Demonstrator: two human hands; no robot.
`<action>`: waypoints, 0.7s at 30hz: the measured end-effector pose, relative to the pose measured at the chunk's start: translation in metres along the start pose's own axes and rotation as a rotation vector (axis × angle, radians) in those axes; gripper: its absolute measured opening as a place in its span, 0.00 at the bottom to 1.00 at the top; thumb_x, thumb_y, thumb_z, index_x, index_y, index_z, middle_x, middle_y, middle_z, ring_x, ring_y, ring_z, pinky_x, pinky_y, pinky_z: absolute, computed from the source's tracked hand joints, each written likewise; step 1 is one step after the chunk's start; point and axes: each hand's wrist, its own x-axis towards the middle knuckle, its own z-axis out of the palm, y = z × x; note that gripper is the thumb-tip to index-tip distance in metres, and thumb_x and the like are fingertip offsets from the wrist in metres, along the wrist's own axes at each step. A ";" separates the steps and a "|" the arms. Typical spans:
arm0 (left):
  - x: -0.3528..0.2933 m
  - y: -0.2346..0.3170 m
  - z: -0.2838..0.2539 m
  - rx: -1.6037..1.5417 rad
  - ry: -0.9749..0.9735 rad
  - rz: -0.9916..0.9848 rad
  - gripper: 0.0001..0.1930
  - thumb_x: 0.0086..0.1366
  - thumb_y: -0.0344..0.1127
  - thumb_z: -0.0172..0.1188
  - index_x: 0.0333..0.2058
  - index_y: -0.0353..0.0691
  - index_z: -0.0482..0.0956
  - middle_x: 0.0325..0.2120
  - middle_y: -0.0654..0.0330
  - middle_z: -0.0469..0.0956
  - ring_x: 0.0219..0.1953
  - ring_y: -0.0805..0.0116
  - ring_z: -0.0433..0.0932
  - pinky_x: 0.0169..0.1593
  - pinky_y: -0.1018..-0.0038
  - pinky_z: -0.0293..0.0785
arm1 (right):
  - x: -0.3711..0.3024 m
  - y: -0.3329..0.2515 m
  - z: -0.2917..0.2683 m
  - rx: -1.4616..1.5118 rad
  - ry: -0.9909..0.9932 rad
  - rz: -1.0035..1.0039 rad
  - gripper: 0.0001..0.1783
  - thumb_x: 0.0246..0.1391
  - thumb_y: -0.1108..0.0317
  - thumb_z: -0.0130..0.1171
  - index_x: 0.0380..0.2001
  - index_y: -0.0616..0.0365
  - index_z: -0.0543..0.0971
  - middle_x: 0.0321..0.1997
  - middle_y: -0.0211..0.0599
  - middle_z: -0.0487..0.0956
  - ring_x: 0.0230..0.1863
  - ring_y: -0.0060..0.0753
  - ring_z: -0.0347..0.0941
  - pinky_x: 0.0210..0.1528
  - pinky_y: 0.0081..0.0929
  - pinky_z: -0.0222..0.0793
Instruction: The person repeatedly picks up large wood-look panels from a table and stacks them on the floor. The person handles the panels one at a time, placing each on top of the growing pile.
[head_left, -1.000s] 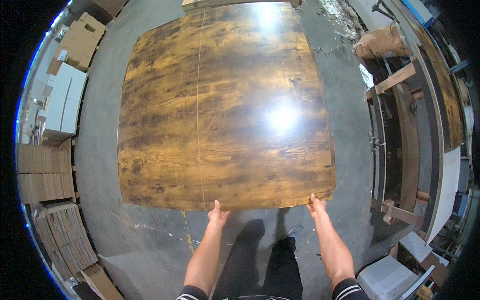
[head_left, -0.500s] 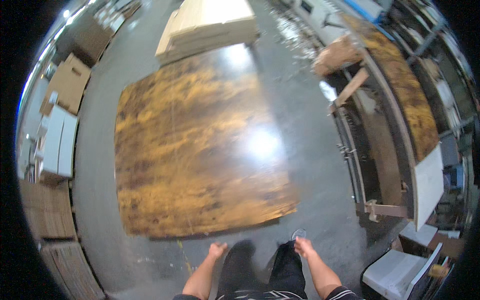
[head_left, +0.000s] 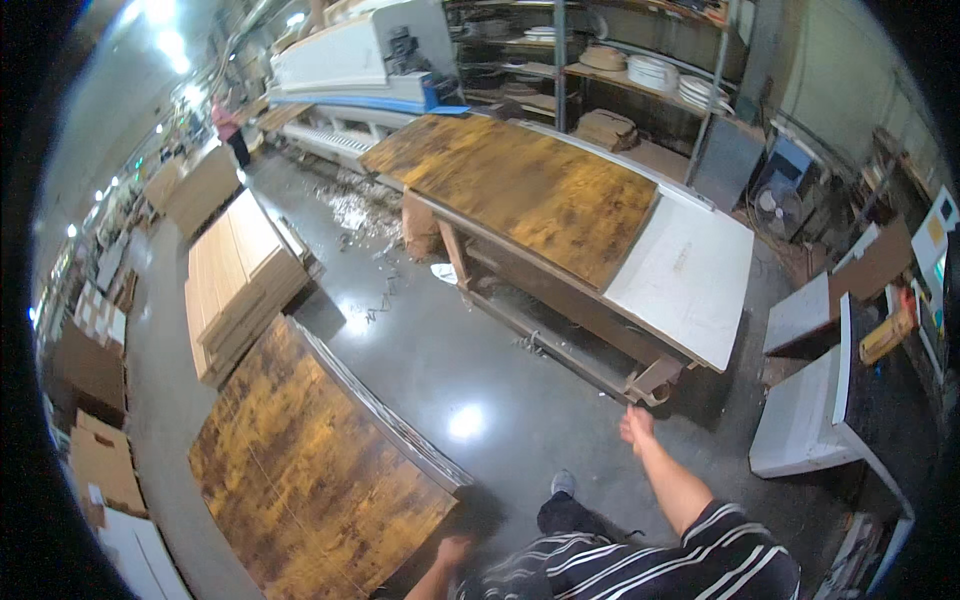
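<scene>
My right hand [head_left: 636,425] hangs over the floor with its fingers curled in and nothing in them. It is nearest to the low end of the long workbench. My left hand [head_left: 453,550], small and slightly blurred, is also curled and holds nothing I can see. Beside it lies the near corner of a stack of brown wood-grain boards [head_left: 310,470], low on the left. Another wood-grain board [head_left: 530,190] rests flat on the workbench, whose white top [head_left: 690,275] shows at the near end.
Pale boards [head_left: 235,280] are stacked beyond the wood-grain stack. A white machine [head_left: 345,65] stands behind the bench, near racks [head_left: 640,80]. At right is a grey-white stand [head_left: 800,425]. Cardboard [head_left: 100,465] lines the left. A person [head_left: 228,130] stands far off.
My view has swung to the right and up. The workbench has come to the middle, and the stack has shifted to the lower left. My right hand reaches farther forward.
</scene>
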 end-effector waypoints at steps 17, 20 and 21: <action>-0.039 0.073 -0.043 0.168 0.058 -0.097 0.18 0.51 0.48 0.55 0.34 0.41 0.79 0.32 0.53 0.78 0.37 0.56 0.76 0.39 0.65 0.72 | 0.177 -0.272 0.130 0.280 -0.214 0.056 0.43 0.48 0.51 0.58 0.59 0.59 0.51 0.62 0.49 0.54 0.62 0.52 0.51 0.56 0.55 0.54; -0.009 0.082 -0.052 0.191 0.038 -0.110 0.18 0.52 0.48 0.55 0.34 0.41 0.79 0.32 0.53 0.78 0.37 0.56 0.76 0.39 0.65 0.72 | 0.189 -0.275 0.153 0.300 -0.079 0.078 0.35 0.51 0.52 0.55 0.57 0.57 0.56 0.60 0.43 0.57 0.58 0.49 0.55 0.47 0.47 0.70; 0.005 0.086 -0.056 0.214 0.034 -0.098 0.18 0.52 0.48 0.55 0.34 0.41 0.79 0.32 0.53 0.78 0.37 0.56 0.76 0.39 0.65 0.72 | 0.190 -0.274 0.156 0.295 -0.142 0.061 0.32 0.54 0.54 0.53 0.56 0.57 0.57 0.59 0.41 0.58 0.58 0.47 0.55 0.44 0.46 0.73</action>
